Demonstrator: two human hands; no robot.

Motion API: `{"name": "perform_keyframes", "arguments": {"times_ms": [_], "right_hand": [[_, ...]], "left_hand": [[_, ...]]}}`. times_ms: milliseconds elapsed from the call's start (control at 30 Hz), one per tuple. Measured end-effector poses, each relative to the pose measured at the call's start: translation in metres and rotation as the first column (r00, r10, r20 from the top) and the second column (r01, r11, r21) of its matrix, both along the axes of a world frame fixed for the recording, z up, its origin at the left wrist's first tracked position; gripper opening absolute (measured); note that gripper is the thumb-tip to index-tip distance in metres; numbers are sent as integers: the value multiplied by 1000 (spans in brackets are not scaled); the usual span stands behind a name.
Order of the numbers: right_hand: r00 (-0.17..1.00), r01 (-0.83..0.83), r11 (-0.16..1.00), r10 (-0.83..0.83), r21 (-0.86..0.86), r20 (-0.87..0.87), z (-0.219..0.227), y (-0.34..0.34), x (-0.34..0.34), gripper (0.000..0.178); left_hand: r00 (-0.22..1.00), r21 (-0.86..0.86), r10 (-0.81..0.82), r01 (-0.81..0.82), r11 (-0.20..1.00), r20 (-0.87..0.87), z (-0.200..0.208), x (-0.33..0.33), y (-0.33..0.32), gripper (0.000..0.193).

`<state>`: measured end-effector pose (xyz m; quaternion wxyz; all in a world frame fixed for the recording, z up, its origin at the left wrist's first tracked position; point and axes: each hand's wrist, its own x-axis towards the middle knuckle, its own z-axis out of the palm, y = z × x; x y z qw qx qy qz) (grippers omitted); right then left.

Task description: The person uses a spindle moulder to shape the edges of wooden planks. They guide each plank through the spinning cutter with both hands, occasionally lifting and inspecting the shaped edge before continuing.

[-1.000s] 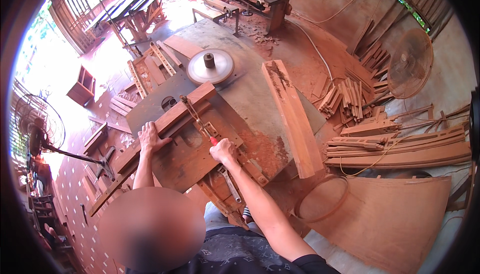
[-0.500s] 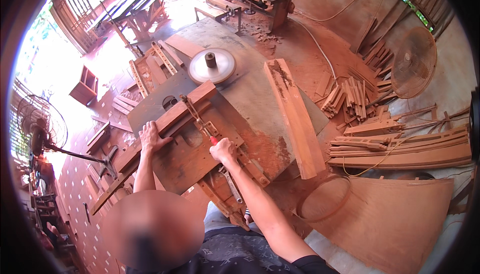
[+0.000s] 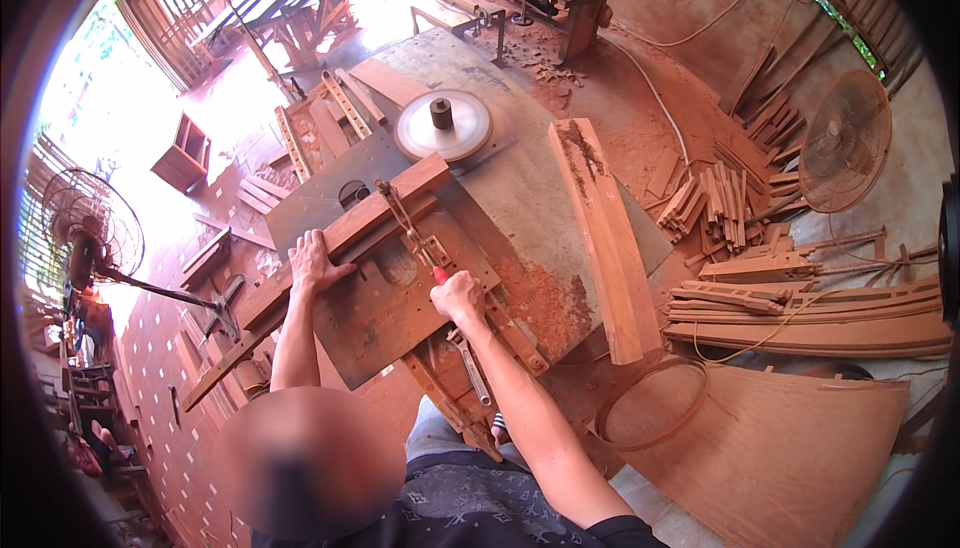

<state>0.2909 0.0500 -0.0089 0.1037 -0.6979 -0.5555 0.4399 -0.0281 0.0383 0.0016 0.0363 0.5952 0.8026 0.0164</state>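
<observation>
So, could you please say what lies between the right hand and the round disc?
In the head view, the metal clamp and the far end of the wooden beam lie between the right hand and the round disc.

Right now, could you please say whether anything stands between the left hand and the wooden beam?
Nothing visible does: the left hand lies on the wooden beam. The metal clamp, its red handle in the right hand, sits farther along it.

a long, reddish-brown beam (image 3: 358,227) lies aslant, far end to the right; a metal clamp (image 3: 411,231), red-handled, reaches over the beam near that end.
</observation>
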Motion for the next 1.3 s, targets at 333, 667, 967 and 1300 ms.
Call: {"name": "perform_keyframes", "arguments": {"times_ms": [333, 667, 967, 1300], "right_hand": [[1000, -1, 999, 1, 48, 0, -8, 4, -3, 33], [1000, -18, 1000, 18, 18, 21, 3, 4, -3, 36], [989, -95, 994, 89, 45, 119, -14, 11, -8, 41], [990, -40, 987, 18, 157, 139, -36, 13, -7, 29]], "left_hand": [[1000, 13, -9, 9, 1000, -5, -3, -2, 5, 94], [999, -11, 0, -1, 1000, -49, -5, -8, 5, 98], [999, -52, 17, -19, 998, -40, -2, -13, 4, 107], [1000, -7, 1, -1, 1000, -13, 0, -16, 4, 104]]}}
